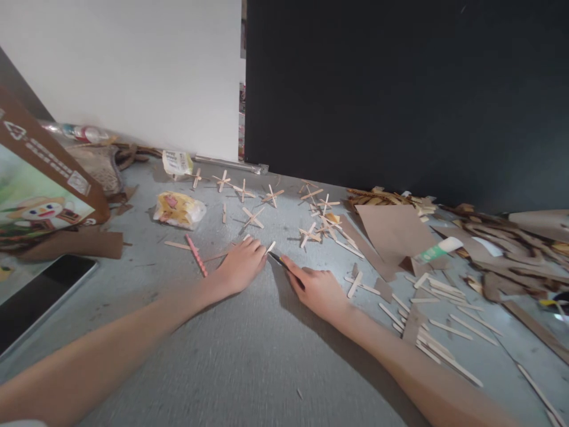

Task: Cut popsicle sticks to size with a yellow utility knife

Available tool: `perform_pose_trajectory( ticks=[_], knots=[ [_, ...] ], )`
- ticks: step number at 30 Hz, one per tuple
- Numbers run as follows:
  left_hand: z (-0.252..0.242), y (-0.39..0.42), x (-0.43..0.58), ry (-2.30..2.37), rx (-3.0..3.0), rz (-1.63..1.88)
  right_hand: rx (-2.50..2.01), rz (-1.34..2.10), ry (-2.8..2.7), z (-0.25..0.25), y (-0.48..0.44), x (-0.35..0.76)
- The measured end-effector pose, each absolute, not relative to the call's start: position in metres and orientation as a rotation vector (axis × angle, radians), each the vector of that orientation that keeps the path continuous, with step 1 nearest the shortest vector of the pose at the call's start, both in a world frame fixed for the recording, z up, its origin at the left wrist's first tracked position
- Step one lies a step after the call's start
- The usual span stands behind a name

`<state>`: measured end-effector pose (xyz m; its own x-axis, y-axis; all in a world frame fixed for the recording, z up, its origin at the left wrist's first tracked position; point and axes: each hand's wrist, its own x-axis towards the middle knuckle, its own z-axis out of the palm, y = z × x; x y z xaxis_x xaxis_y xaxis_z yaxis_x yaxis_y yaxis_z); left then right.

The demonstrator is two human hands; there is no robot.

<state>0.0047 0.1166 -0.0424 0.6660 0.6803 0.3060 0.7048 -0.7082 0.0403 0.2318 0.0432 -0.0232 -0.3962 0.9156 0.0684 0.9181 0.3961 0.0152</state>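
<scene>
My left hand [240,264] lies on the grey table [249,356], fingers curled down on a pale wooden stick [270,247] whose end pokes out to the right. My right hand [316,289] is closed around a thin dark tool with a yellow band [284,264]; its tip points at the stick's end. Several glued stick crosses [252,217] lie just beyond both hands.
Loose sticks [438,335] and brown cardboard pieces [393,232] spread across the right side. A pink rod [196,254] lies left of my left hand. A yellow bag [179,209], a printed box [40,196] and a dark tablet [35,296] are on the left. White and black walls stand behind.
</scene>
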Motion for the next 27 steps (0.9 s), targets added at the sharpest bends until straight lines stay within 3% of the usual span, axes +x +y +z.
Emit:
perform_pose_trajectory(
  ticks=[27],
  knots=[
    [-0.042, 0.12, 0.005, -1.365, -2.827, -0.544, -1.813, -0.076, -2.759, -0.002, 0.039, 0.22]
  ],
)
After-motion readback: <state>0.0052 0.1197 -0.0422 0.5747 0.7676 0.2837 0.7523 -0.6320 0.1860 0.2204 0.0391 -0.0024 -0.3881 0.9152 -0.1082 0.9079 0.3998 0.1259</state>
